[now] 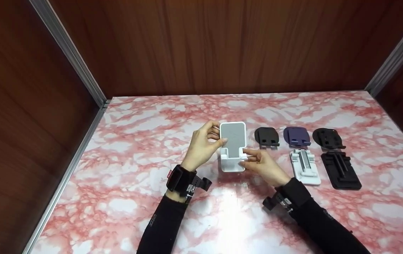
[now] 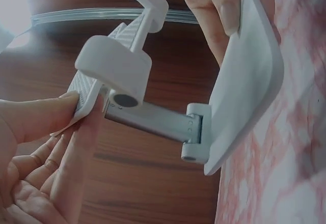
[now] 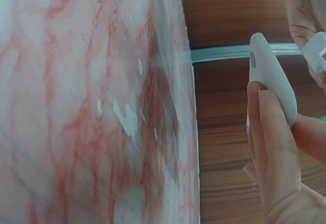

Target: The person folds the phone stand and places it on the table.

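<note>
Both hands hold a white phone stand above the table, its grey-padded plate facing the head camera. My left hand pinches the upper plate's left edge, thumb on the grey pad. My right hand grips the white base at its right side, fingers under it and thumb on the other face in the right wrist view. A silver hinged arm joins plate and base, unfolded between them. Two white hooks stick out from the plate's lower end in the left wrist view.
On the right lie a black stand, a purple stand and another black one in a row. Nearer are a folded white stand and a folded black stand. Wooden panels enclose the marbled table.
</note>
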The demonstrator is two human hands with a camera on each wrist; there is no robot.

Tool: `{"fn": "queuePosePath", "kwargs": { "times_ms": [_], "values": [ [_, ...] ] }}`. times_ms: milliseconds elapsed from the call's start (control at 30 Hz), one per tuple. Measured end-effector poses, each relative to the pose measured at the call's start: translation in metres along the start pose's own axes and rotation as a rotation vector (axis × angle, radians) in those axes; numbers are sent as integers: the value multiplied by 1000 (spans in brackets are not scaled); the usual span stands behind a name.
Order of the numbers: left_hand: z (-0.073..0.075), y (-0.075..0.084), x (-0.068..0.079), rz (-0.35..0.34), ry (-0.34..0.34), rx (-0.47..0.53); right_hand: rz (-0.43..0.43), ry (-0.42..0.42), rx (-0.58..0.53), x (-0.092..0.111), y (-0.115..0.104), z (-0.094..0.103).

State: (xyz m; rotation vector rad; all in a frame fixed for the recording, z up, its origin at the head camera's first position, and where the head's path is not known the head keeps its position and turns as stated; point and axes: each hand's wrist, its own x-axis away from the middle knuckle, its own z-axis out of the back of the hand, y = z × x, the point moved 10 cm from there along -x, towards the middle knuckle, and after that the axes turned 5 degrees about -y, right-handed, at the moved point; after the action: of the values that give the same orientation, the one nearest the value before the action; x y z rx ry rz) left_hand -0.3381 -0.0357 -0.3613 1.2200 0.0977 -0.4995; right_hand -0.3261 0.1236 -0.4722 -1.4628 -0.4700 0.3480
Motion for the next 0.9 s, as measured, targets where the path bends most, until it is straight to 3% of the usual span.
{"fn": "queuePosePath", "kwargs": {
  "times_ms": [567, 900],
  "values": [
    [4, -1, 1, 9, 42, -83, -36, -5, -63, 2, 2, -7],
    [4, 8, 2, -74, 86, -217, -20, 5, -69, 4, -1, -9]
  ]
}}
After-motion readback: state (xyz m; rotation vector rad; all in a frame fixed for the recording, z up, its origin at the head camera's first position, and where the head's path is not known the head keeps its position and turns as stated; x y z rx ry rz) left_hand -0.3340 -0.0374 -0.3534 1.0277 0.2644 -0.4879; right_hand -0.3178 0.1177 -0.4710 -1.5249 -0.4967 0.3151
